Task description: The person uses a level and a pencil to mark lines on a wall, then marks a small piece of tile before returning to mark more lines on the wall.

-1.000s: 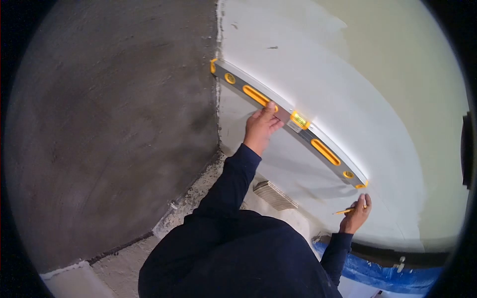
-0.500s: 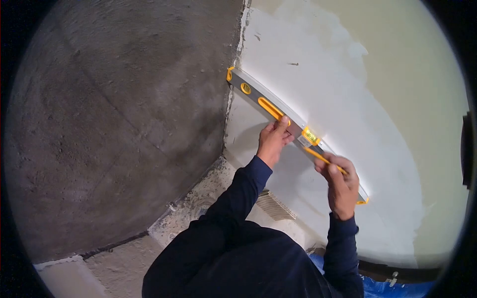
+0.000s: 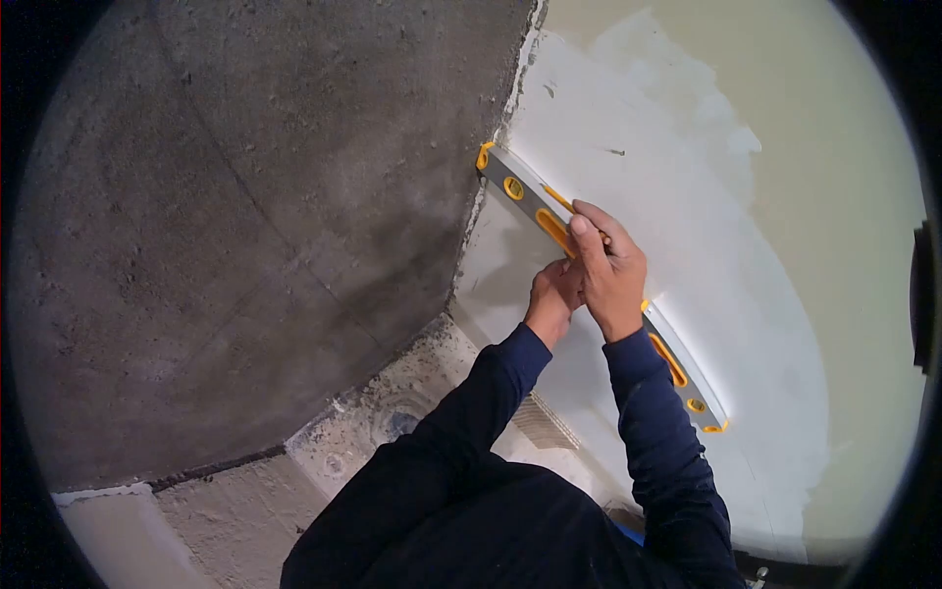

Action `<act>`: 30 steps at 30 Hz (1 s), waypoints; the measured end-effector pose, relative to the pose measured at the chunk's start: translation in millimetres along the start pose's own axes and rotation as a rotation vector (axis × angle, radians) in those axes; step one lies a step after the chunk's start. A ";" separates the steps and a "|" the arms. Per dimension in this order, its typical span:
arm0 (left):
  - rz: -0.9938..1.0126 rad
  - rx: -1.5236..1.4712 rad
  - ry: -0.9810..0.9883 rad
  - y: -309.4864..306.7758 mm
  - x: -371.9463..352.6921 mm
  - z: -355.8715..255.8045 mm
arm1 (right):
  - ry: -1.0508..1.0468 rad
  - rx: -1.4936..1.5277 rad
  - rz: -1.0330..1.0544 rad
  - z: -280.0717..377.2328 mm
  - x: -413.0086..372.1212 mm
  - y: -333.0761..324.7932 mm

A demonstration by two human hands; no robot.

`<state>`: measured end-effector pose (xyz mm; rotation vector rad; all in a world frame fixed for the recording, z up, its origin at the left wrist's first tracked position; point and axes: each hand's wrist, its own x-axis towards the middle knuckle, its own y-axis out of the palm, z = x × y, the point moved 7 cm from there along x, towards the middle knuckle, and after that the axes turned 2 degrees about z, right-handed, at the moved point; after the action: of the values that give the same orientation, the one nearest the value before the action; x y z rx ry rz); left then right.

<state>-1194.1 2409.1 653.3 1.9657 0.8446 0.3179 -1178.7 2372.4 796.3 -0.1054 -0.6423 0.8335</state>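
A grey spirit level (image 3: 529, 202) with yellow end caps and vials lies slanted against the white wall, its upper end at the corner with the dark wall. My left hand (image 3: 555, 300) is closed on the level's lower edge near the middle, its fingers partly hidden behind my right hand. In my right hand (image 3: 616, 273) a yellow pencil (image 3: 558, 197) is pinched, its tip at the level's upper edge. That hand and forearm cover the level's middle part.
A rough dark grey wall (image 3: 265, 226) rises on the left. The white wall (image 3: 706, 265) has a pale green-beige area (image 3: 834, 147) to the right. Below are a speckled ledge (image 3: 392, 402) and a ribbed beige piece (image 3: 546, 422). Something blue (image 3: 629, 533) shows beside my right sleeve.
My right hand has moved up and left along the level with the pencil, from beyond the middle vial to near the upper handle slot. My left hand still holds the level. The view has shifted slightly.
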 end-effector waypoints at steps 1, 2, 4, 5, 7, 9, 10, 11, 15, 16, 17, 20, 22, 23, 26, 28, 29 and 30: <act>-0.029 -0.003 -0.020 0.3 -3.1 -0.8 | 0.065 0.037 -0.015 -5.7 2.9 6.0; -0.028 -0.002 -0.019 2.5 -5.2 -3.8 | 0.091 0.066 -0.014 -8.1 6.9 12.8; -0.100 -0.024 -0.063 -1.4 -10.0 -3.2 | 0.030 -0.015 0.010 -5.8 15.6 24.8; -0.098 -0.024 -0.063 -3.5 -7.7 0.1 | -0.029 -0.097 0.035 -3.8 19.6 31.4; -0.094 -0.095 0.001 -7.7 -3.0 2.0 | -0.085 -0.119 0.030 -2.6 21.7 35.7; -0.094 -0.018 -0.051 -12.4 -0.1 5.5 | -0.079 -0.054 -0.029 -3.5 18.4 29.9; -0.095 0.060 -0.101 -13.2 0.0 6.8 | -0.080 -0.056 -0.026 2.0 13.2 22.7; -0.096 0.054 -0.102 -12.6 0.0 6.4 | 0.095 0.028 -0.024 -1.6 3.4 7.4; 0.057 0.054 0.007 1.9 -0.1 3.9 | 0.283 -0.030 0.001 -19.8 -67.2 -67.2; 0.035 0.087 -0.018 -1.5 1.9 4.5 | 0.362 0.154 -0.066 -31.4 -91.7 -85.1; 0.015 0.121 -0.043 -5.0 4.4 5.8 | 0.389 0.195 -0.067 -40.6 -114.3 -106.7; 0.015 0.127 -0.053 -5.3 6.1 7.0 | 0.483 0.215 -0.328 -64.8 -195.5 -176.9; 0.018 0.130 -0.061 -9.2 8.7 9.6 | 0.644 0.310 -0.562 -76.6 -248.8 -226.0; 0.013 0.133 -0.056 -9.0 8.0 8.4 | 0.664 0.172 -0.713 -73.4 -266.2 -243.0; 0.030 0.143 -0.051 -5.2 4.7 3.0 | 0.761 0.001 -0.795 -89.6 -291.3 -270.7; 0.068 0.142 -0.034 -1.8 3.1 1.8 | 0.741 -0.062 -0.731 -93.5 -280.7 -265.2; 0.066 0.144 -0.034 -3.6 3.6 2.7 | 0.744 -0.061 -0.729 -97.7 -276.3 -261.8; 0.064 0.140 -0.048 -4.9 4.9 4.0 | 0.717 -0.108 -0.734 -100.3 -269.2 -259.6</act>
<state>-1190.5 2411.3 646.6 2.1254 0.7928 0.2527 -1084.9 2018.8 669.4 -0.2349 -0.0171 0.0195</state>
